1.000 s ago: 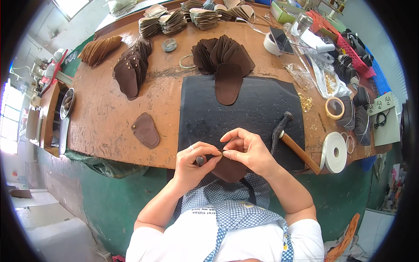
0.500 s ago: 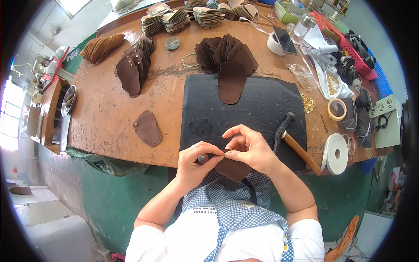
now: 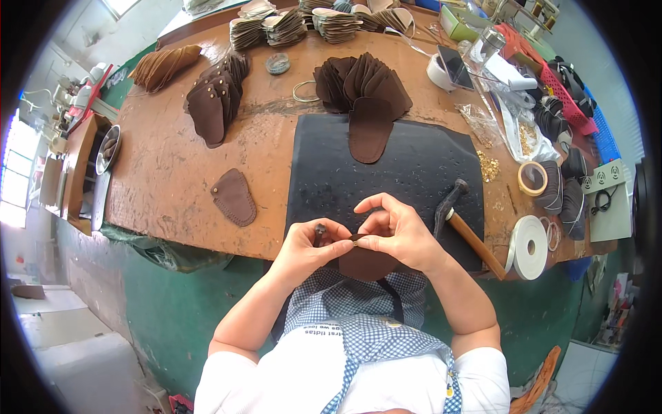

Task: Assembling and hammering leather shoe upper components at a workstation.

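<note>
A dark brown leather piece (image 3: pixel 369 265) hangs at the near edge of the black mat (image 3: pixel 324 162), its upper edge pinched in my right hand (image 3: pixel 403 238). My left hand (image 3: pixel 310 245) meets it there, thumb and finger closed at a tiny brass-coloured fitting (image 3: pixel 355 243) on the leather's edge. A short dark metal tool (image 3: pixel 320 232) is tucked among the left hand's curled fingers. Right of my hands lies a hammer (image 3: pixel 476 243) with a wooden handle. One stitched leather piece with a stud (image 3: pixel 234 198) rests on the wooden table to the left.
Fanned dark leather pieces (image 3: pixel 370 127) overlap the mat's far edge, and a studded stack (image 3: pixel 210 110) lies further left. Loose brass fittings (image 3: pixel 488 167), a tape roll (image 3: pixel 532 179) and a white ribbon roll (image 3: pixel 529 250) sit to the right. Pale stacks (image 3: pixel 284 29) stand at the back.
My left hand has turned, and the metal tool in it now points more upright. The leather's upper edge shows more between my fingertips. The whole view has shifted slightly.
</note>
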Tool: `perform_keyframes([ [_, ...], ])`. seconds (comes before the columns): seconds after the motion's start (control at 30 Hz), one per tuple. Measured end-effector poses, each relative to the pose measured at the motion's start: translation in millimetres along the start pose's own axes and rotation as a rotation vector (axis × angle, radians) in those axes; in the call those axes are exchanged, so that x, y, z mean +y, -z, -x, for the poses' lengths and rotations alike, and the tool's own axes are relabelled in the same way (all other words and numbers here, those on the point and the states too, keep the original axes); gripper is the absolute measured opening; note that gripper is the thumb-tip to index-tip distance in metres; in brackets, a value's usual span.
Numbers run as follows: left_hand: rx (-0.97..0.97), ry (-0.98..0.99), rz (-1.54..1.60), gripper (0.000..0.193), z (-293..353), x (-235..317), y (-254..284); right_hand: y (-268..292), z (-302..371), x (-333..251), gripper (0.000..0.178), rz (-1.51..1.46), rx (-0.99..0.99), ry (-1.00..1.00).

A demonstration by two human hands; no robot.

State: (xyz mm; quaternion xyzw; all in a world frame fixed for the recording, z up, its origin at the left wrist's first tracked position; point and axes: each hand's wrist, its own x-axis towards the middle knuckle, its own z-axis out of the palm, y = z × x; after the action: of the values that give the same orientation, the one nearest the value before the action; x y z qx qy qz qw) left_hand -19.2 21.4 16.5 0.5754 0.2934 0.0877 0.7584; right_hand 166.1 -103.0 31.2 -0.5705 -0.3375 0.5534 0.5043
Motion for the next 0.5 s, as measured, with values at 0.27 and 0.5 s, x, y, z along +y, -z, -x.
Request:
perform_keyframes([
  [0.27, 0.038, -0.114, -0.325, 0.015, -2.7, 12.1, -11.9, -2.6, 5.7, 4.3, 0.041, 0.163, 0.076, 0.105],
  [0.5, 0.082, -0.219, -0.316, 0.011, -7.8, 12.6, -11.4, 2.1, 19.7, -6.8, 0.04, 0.235, 0.052, 0.248],
])
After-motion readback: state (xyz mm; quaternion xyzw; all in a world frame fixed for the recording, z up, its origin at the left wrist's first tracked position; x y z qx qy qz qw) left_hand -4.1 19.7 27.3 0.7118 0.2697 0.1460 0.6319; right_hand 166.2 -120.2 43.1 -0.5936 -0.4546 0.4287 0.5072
